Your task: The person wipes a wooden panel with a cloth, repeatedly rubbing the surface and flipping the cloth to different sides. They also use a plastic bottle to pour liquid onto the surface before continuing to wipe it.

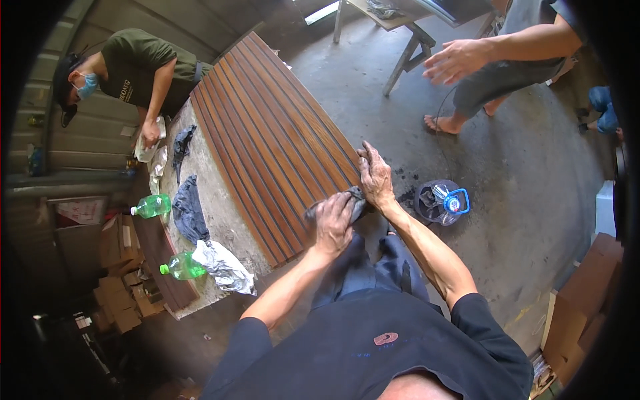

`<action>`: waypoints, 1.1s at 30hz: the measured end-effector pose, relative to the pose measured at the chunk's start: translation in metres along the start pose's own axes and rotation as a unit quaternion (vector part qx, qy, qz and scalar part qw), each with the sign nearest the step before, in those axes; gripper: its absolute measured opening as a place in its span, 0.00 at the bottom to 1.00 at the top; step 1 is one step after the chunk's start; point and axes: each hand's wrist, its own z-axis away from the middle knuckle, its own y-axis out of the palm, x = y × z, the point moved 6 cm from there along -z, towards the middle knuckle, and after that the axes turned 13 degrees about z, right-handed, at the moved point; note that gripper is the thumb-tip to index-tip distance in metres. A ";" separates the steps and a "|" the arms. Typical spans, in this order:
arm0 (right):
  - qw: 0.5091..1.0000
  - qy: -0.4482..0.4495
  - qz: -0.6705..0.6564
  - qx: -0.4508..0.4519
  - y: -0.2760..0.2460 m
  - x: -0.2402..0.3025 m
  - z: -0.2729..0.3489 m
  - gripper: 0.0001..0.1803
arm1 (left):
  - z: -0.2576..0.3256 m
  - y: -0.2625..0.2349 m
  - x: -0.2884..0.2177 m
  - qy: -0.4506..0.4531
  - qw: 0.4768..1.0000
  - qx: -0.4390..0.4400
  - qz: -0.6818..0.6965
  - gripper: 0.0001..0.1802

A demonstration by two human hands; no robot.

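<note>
A slatted brown wood panel (267, 127) with dark grooves lies across the table in front of me. My left hand (335, 221) presses a dark grey rag (358, 200) onto its near end, fingers closed over the cloth. At the panel's right near corner rests my right hand (377, 177). Its fingers are stretched out along the edge, with dark smudges on them, and it holds nothing that I can see.
Left of the panel, the table (223, 243) bears dark cloths (189, 210), a white cloth (223, 267) and green bottles (152, 206). A masked co-worker (147, 73) leans over its far left. A clear jug (441, 202) stands on the floor; another person (513, 67) is beyond.
</note>
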 end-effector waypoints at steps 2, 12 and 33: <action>1.000 -0.001 0.002 -0.010 -0.001 -0.006 -0.001 0.22 | -0.029 0.007 0.016 0.008 1.000 -0.005 0.006 0.27; 1.000 0.012 0.010 -0.026 0.002 -0.010 -0.009 0.17 | -0.055 0.014 0.041 0.025 0.996 -0.069 -0.053 0.24; 0.955 -0.192 0.205 0.092 0.040 -0.033 0.006 0.28 | 0.076 -0.027 -0.036 -0.109 0.990 -0.094 0.010 0.27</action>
